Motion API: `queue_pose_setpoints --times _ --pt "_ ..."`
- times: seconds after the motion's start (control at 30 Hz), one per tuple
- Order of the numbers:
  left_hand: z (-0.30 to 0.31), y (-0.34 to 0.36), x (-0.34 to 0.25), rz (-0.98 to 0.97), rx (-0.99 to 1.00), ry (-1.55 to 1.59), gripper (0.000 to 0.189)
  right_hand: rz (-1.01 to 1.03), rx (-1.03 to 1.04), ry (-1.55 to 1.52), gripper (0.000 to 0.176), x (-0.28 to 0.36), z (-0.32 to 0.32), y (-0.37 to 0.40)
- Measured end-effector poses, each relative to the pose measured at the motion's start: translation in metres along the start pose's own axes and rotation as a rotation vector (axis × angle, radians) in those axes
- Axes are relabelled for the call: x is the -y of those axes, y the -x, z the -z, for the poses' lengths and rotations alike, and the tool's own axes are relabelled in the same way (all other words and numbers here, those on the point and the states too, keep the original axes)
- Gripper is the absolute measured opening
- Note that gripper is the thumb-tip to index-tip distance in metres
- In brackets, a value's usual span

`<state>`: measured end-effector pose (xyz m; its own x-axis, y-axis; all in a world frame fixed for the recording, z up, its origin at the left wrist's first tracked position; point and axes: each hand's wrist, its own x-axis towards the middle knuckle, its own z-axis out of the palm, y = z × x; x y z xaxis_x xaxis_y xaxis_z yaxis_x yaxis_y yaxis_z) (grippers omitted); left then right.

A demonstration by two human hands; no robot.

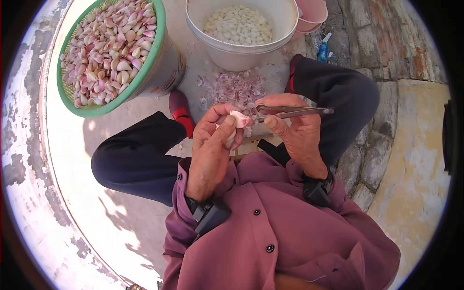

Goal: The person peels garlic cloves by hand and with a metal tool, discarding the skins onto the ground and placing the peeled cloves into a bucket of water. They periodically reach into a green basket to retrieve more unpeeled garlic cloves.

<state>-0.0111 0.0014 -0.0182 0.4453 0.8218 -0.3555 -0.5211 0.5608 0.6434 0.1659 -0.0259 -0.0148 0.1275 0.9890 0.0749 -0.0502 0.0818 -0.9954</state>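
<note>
My left hand pinches a garlic clove, pale with pink skin partly on it, between thumb and fingers. In my right hand is a pair of metal tweezers, gripped between thumb and fingers. The tweezers' tips point left and meet loose skin at the clove's right side. Below both hands, a heap of purplish garlic skins lies on the ground. Ahead stands a white bucket with peeled cloves inside.
At the upper left, a green-rimmed basket full of unpeeled garlic cloves rests on another bucket. Pink containers stand behind the white bucket. A blue bottle lies near my right knee, beside stone paving.
</note>
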Motion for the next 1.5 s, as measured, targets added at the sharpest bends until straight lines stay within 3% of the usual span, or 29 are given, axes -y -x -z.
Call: queue_pose_setpoints --times 0.17,0.37,0.6,0.8,1.03,1.17,1.5 --pt "-0.009 0.002 0.007 -0.147 -0.047 0.002 0.017 -0.016 0.004 -0.078 0.023 -0.002 -0.008 0.009" --pt "-0.014 0.007 0.014 -0.178 -0.095 0.006 0.015 0.032 -0.028 -0.06 0.023 -0.002 -0.013 0.013" --pt "-0.02 0.01 0.012 -0.22 -0.181 0.003 0.015 -0.064 0.003 -0.124 0.025 0.001 -0.013 0.013" --pt "-0.016 0.007 0.012 -0.278 -0.166 -0.001 0.013 -0.093 0.089 -0.143 0.022 0.005 -0.011 0.006" --pt "-0.007 0.006 0.02 -0.334 -0.119 -0.007 0.012 -0.147 0.022 -0.285 0.02 0.02 -0.02 0.009" --pt "-0.007 0.005 0.021 -0.358 -0.083 0.005 0.012 -0.192 0.022 -0.25 0.018 -0.007 -0.012 0.013" --pt "-0.01 0.003 0.023 -0.311 -0.089 0.033 0.011 -0.261 -0.051 -0.227 0.016 0.001 -0.013 0.019"
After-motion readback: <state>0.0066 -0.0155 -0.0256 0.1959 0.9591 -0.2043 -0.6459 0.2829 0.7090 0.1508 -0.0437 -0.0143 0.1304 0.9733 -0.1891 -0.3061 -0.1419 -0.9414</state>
